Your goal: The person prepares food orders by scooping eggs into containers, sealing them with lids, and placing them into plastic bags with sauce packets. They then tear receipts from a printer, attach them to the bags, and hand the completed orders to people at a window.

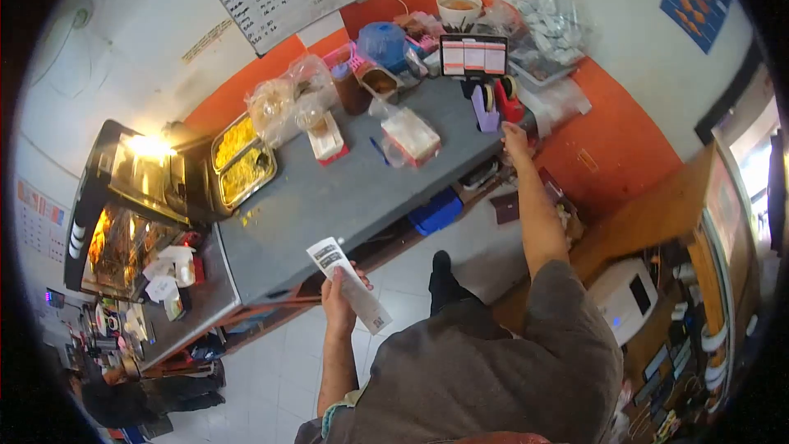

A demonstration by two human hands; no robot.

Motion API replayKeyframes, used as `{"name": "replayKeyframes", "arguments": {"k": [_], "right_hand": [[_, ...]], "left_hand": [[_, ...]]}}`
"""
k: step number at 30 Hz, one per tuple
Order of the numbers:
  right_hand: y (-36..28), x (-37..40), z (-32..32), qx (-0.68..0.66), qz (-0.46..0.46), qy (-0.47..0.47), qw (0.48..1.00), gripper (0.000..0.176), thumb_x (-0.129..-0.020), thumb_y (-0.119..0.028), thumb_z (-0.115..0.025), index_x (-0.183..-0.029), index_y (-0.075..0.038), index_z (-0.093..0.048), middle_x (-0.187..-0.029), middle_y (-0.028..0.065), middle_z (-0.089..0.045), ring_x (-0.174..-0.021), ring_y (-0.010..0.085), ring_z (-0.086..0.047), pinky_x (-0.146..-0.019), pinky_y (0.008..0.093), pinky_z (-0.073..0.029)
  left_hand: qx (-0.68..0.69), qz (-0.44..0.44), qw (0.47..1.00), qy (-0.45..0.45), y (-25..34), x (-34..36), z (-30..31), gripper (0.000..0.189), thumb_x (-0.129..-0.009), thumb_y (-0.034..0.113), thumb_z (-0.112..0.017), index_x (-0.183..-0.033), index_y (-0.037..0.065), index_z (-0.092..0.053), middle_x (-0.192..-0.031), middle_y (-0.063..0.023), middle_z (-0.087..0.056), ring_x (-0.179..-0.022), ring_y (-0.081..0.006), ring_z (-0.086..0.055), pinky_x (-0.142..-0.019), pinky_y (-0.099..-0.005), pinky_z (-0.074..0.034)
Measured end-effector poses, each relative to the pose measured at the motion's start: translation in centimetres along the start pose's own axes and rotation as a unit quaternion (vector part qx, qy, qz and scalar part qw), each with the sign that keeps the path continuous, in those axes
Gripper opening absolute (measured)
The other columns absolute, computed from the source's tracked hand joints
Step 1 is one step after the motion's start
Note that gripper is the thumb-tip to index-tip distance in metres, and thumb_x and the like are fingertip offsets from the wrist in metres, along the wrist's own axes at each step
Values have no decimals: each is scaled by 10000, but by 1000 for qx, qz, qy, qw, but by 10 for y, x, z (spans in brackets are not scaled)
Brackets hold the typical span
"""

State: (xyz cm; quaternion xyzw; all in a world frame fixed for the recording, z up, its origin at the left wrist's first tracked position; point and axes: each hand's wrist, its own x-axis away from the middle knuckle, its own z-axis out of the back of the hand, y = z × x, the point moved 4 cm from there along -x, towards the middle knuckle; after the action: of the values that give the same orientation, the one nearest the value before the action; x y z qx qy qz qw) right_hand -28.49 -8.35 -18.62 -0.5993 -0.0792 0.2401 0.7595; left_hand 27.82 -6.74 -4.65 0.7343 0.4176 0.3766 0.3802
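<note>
My left hand (pixel 339 298) is closed on a long printed paper receipt (pixel 362 300), thumb on top, in front of the counter edge. My right arm stretches out to the far right end of the grey counter (pixel 300 197). There my right hand (pixel 516 141) has its fingers closed at the front end of a red tape dispenser (pixel 509 105); whether a strip of tape is between them is too small to tell. A purple tape dispenser (pixel 485 108) stands just left of it. Behind both is a tablet (pixel 473 56) on a stand.
Plastic-wrapped white boxes (pixel 411 136), a sauce bottle (pixel 348 90) and metal trays of yellow food (pixel 246 177) line the counter. A lit display warmer (pixel 123 205) is at left. A wooden cabinet (pixel 657 197) stands right. Another person (pixel 140 399) is at lower left.
</note>
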Motion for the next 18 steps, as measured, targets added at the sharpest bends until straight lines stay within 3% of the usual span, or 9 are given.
{"name": "replayKeyframes", "arguments": {"k": [4,6,7,8,10,14,15,16,18], "right_hand": [[38,-68,-32,-20,-200,-1,980,294,-852,-332,-594,-1005,-91,-666,-757,-3,-608,-549,90,-514,-417,246,-401],[59,-82,-42,-20,-328,-106,939,271,-822,-339,-635,-964,-110,-665,-720,-1,-579,-518,110,-484,-408,273,-397],[62,-81,-45,-111,-356,-83,924,207,-793,-298,-672,-913,-130,-668,-667,6,-568,-491,132,-459,-455,290,-419],[65,-72,-42,-105,-368,-82,920,207,-793,-298,-672,-913,-130,-668,-667,6,-568,-491,132,-459,-455,290,-419],[61,-65,-41,-333,-311,-102,884,204,-771,-260,-702,-817,-68,-655,-816,23,-627,-744,169,-584,-592,328,-444],[74,-41,-32,-410,-230,-49,882,121,-772,-187,-687,-843,-92,-663,-785,27,-627,-695,213,-587,-660,319,-470],[87,-45,-23,-72,-132,-44,988,130,-772,-170,-682,-861,-78,-660,-847,41,-634,-768,238,-598,-705,344,-471],[84,-44,-20,274,-14,-42,961,141,-773,-154,-677,-880,-64,-656,-910,55,-641,-841,263,-608,-750,368,-472],[65,-34,-20,338,7,27,941,206,-763,-177,-688,-932,-68,-648,-944,57,-649,-871,269,-607,-794,380,-465]], "left_hand": [[-52,75,996,-14,-26,-90,-48,356,-951,309,-465,-1049,-27,-531,-830,-116,-611,-697,-204,-612,-641,-347,-530],[-72,125,989,-27,-40,-129,-79,356,-956,305,-458,-1030,-32,-544,-859,-125,-623,-720,-206,-620,-667,-345,-531],[-75,136,988,-22,-47,-147,-91,356,-956,305,-458,-1030,-32,-544,-859,-125,-623,-720,-206,-620,-667,-345,-531],[-98,152,982,-64,-57,-166,-104,377,-956,324,-455,-1016,-35,-552,-855,-122,-626,-718,-195,-620,-666,-330,-527],[-116,170,972,-111,-73,-200,-131,399,-956,342,-452,-1002,-39,-561,-850,-118,-629,-716,-184,-620,-666,-314,-523],[-87,218,958,-162,-99,-246,-177,382,-959,318,-452,-983,-45,-571,-858,-111,-629,-728,-181,-617,-675,-309,-521],[-82,239,953,-168,-104,-255,-188,375,-961,313,-449,-995,-42,-567,-866,-111,-628,-731,-179,-616,-676,-308,-522],[-76,261,947,-173,-108,-259,-196,368,-963,307,-445,-1008,-38,-563,-874,-110,-627,-735,-178,-616,-678,-308,-523],[-79,256,946,-181,-110,-269,-213,362,-964,306,-444,-1018,-33,-562,-874,-110,-629,-736,-176,-617,-678,-307,-522]]}}
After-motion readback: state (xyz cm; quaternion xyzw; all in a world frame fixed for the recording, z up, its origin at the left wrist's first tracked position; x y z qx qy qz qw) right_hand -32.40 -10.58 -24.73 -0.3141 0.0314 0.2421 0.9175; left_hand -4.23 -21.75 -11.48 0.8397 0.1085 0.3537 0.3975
